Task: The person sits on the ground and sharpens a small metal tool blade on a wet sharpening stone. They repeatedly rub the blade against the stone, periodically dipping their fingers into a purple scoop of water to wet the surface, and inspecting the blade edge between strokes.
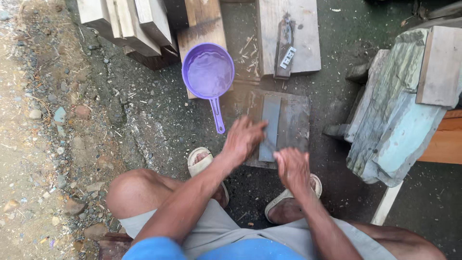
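Note:
A grey sharpening stone (270,120) lies lengthwise on a wet wooden board (297,120) on the ground in front of me. My left hand (243,139) reaches over the stone's near left edge, its fingers blurred and pressing down. My right hand (292,166) is curled at the stone's near end. A thin dark blade (270,144) shows between the two hands, low against the stone; most of it is hidden. My sandalled feet (202,163) rest on either side of the board.
A purple dipper (208,72) full of water stands just beyond the board, with its handle pointing toward me. Farther back a dark metal tool (284,45) lies on a plank. Stacked timber (139,26) sits far left, a greenish stone slab (394,115) at right, and gravel at left.

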`<state>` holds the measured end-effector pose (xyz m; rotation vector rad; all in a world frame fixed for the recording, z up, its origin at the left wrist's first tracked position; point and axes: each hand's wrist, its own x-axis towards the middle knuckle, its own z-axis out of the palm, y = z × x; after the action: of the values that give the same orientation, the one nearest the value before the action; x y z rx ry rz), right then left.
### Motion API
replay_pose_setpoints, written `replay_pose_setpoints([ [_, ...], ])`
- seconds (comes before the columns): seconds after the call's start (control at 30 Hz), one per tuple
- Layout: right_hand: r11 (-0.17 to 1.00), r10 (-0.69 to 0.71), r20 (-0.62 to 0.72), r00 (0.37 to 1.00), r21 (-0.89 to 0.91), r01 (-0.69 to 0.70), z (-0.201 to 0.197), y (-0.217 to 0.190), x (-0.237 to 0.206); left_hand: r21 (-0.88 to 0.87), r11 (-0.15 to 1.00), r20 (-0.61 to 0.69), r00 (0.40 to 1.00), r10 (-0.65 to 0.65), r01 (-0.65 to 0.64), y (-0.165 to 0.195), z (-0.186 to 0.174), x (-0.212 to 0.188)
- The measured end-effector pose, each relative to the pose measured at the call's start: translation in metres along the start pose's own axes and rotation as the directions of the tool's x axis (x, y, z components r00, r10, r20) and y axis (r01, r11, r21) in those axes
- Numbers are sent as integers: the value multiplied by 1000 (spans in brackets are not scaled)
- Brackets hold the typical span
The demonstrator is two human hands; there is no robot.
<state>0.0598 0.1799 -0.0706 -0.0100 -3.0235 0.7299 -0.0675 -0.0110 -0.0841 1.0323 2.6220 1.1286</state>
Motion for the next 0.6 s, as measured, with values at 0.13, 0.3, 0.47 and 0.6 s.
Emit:
replay_pose_setpoints([
  [0.13,979,-202,-295,934,-28,203,9,4,14,211,976,-102,991,86,-63,1,-4,5],
  [0.3,998,-53,-241,969,2,55,4,17,56,166,986,-193,980,50,-17,-8,-11,57],
  [0.47,999,-32,-133,991,-5,31,-16,-7,-5,44,997,-40,997,70,-69,34,-2,-10],
  [0.6,997,55,-176,983,-50,-65,-11,-13,15,109,992,-16,997,70,-68,24,-14,29],
])
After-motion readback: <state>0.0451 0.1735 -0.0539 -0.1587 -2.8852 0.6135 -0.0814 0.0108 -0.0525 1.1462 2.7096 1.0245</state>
